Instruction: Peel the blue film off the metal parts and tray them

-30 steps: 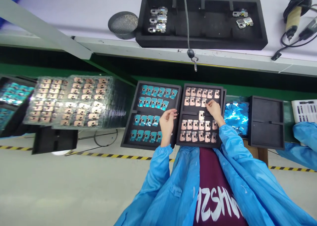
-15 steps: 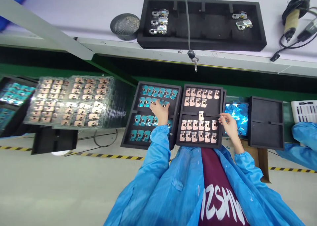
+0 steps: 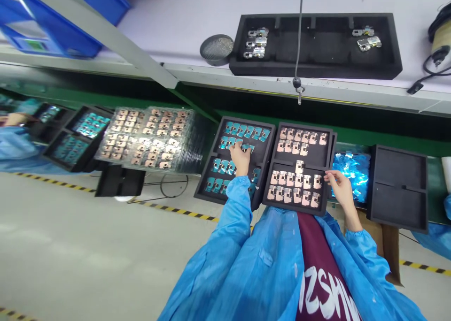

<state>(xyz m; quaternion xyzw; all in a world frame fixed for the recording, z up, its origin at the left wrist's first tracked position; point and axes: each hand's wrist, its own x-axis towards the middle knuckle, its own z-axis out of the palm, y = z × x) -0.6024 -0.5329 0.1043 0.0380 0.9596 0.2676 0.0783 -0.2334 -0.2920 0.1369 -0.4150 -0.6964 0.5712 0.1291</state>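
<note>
My left hand is over the left black tray, thumb and fingers around a small metal part with teal film in its second row. The fingers partly hide that part and its neighbours. My right hand is at the right edge of the second black tray, its thumb and forefinger pinched together. Whatever lies between those fingertips is too small to make out. Copper-coloured metal parts lie in rows in this second tray, and one part rests across its middle divider.
Right of my right hand lies a heap of shiny blue film pieces, then another black tray. Clear blister trays of copper parts are stacked at left. A long black tray sits on the ledge behind a hanging cord. A co-worker's sleeve shows far left.
The view has swung left, so everything appears farther right and a co-worker's arm has come in at far left. Both my hands stay at nearly the same spots on the trays.
</note>
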